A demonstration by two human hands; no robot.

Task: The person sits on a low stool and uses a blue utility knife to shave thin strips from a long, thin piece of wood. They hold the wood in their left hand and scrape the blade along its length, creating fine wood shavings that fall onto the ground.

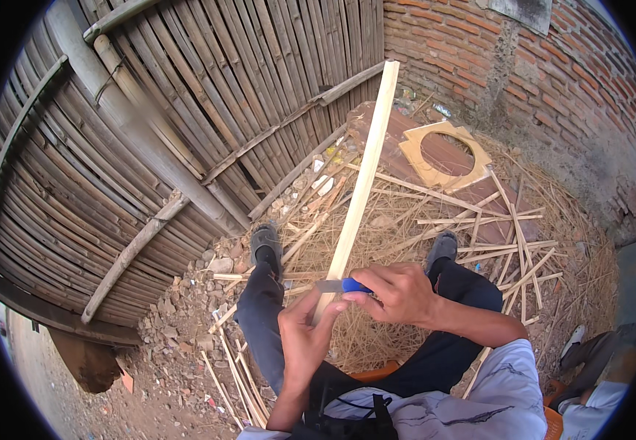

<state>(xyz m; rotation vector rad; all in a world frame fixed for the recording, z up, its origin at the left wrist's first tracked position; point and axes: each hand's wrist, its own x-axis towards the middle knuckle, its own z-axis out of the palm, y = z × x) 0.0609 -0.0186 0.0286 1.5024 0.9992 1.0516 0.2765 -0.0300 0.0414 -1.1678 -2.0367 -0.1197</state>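
Observation:
A long pale strip of split bamboo [362, 183] slants up and away from between my legs. Its lower end is gripped by my left hand [305, 334], with the thumb along one side and the fingers behind. In my right hand [400, 292] is a knife [352, 285] with a blue handle, its fingers wrapped round it. The short grey blade lies across the strip's face, just above my left hand, touching or very near it. My right thumb is under the handle, close to the strip.
Thin split sticks [520, 242] lie scattered on straw-like shavings [377, 341] around my feet. A cardboard piece with a round hole [415, 150] rests on a brown board [384, 136]. A bamboo wall [259, 81] stands left, a brick wall [465, 44] behind. Another person's leg [589, 359] is at right.

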